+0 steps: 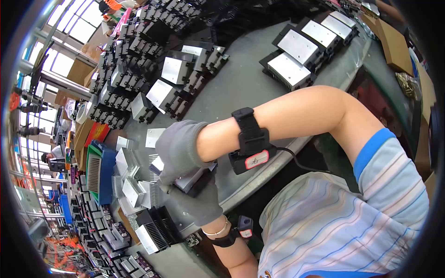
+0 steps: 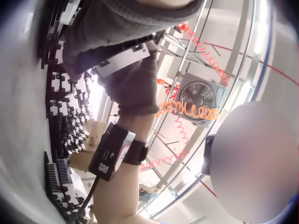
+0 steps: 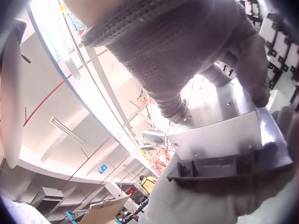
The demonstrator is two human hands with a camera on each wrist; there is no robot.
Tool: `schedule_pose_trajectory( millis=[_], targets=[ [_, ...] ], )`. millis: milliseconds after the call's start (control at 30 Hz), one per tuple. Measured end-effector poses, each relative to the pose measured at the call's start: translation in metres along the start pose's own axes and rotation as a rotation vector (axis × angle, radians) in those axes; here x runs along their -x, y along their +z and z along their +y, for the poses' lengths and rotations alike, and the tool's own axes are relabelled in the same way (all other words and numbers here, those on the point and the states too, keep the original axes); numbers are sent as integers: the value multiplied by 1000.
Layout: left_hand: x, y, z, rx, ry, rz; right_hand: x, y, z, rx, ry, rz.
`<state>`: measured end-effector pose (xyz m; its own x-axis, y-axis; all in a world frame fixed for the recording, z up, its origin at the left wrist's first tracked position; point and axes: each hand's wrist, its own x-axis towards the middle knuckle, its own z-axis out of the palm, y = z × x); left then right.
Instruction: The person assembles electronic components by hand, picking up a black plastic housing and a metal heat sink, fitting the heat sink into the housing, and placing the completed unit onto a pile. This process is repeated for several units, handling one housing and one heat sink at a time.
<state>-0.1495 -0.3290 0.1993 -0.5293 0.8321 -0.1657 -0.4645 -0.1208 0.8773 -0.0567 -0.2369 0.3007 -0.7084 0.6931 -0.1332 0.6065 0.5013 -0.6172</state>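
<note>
Both gloved hands held one finned metal block (image 1: 193,180) with a black frame, just above the near edge of the grey table (image 1: 241,88). The right hand (image 1: 178,146) curled over its top. The left hand (image 1: 199,204) cupped it from below. On the table, loose silver blocks (image 1: 132,187) lay just beside it, and black-framed blocks (image 1: 139,69) stood farther in.

Both gloved hands close on the finned metal block (image 1: 192,180). The right hand (image 1: 178,147) curls over its top, its bare forearm bent at the elbow. The left hand (image 1: 200,201) cups it from beneath.
</note>
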Motion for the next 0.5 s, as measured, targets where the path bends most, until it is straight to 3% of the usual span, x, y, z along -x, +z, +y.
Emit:
schedule_pose_trajectory(
  millis=[100,167,367,400,433,500],
  targets=[
    [-3,-8,3,-182,70,-116,-4,6,-1,11,-28,32],
    [0,-4,13,259,-226,-142,-4,6,-2,39,-35,16],
    [-10,-15,9,207,-169,-164,-13,5,-7,76,-58,11],
    [-3,-3,18,429,-319,-150,-13,5,-10,126,-73,56],
    [-10,-5,15,434,-306,-165,-13,3,-9,121,-46,9],
    [-20,-18,4,167,-133,-99,-16,2,-10,96,-16,-35]
  ],
)
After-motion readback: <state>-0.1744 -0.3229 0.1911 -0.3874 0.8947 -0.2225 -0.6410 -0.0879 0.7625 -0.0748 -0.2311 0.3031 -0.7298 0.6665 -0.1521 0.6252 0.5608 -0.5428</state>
